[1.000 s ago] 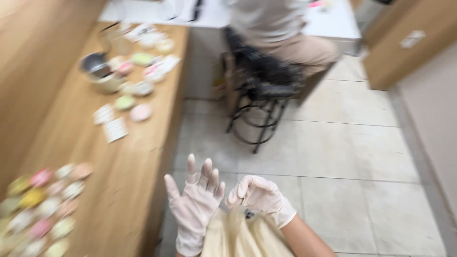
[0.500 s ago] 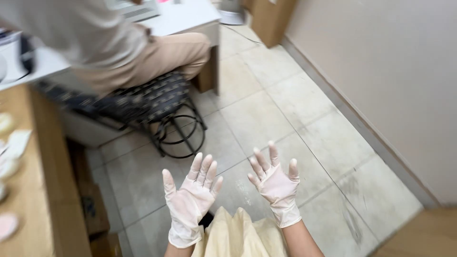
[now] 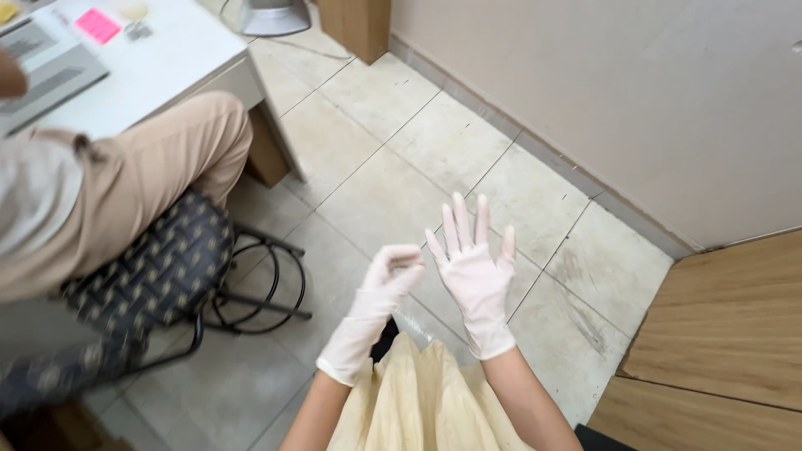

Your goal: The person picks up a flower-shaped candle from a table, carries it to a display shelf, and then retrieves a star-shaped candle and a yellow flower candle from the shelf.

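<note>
Two hands, each in one thin white disposable glove, held up side by side over the tiled floor (image 3: 393, 159). Right hand (image 3: 476, 280): open, palm facing away from the camera, fingers spread and pointing up, gripping nothing; its glove (image 3: 489, 330) reaches to the wrist. Left hand (image 3: 388, 280): fingers curled loosely inward at the tips, enclosing nothing that can be seen; its glove (image 3: 351, 342) runs down to a cuff on the forearm. The two hands are near each other, not touching. One pale yellow garment (image 3: 422, 401) lies below them at the bottom edge of the view, between the two bare forearms. One other person sits at the left edge of the view, shown by beige trousers (image 3: 159, 175) and a grey top, on one dark patterned stool (image 3: 150, 276) with a black metal ring base. One white desk (image 3: 159, 58) occupies the upper left corner; on it lie one pink note pad (image 3: 98, 25) and one grey keyboard-like slab (image 3: 42, 63). One wooden surface (image 3: 727, 334) fills the lower right corner, beneath one plain beige wall (image 3: 626, 83).
</note>
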